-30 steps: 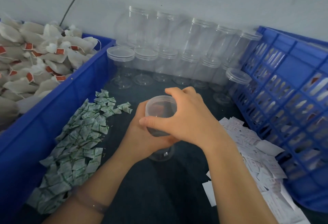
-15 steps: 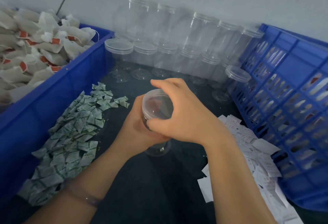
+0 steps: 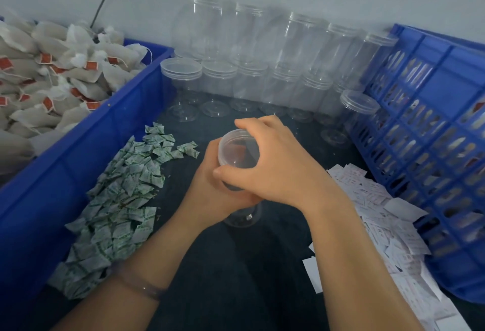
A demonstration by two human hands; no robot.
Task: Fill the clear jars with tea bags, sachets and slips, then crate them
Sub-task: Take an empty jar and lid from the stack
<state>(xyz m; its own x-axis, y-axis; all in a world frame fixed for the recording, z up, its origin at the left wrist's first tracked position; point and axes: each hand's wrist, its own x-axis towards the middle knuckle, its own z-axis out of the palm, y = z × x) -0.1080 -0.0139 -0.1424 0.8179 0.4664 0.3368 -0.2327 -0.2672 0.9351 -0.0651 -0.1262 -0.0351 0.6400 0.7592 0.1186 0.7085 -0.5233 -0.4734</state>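
At the dark table's (image 3: 236,278) middle, the left hand (image 3: 207,195) grips a clear jar (image 3: 242,217). The right hand (image 3: 280,170) curls round its lid (image 3: 237,151) from above.

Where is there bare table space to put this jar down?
Widest bare patch: dark table nearer you than the held jar, between the green sachets and white slips. A narrower strip lies between that jar and the empty jars. Crowded: both sides and the back.
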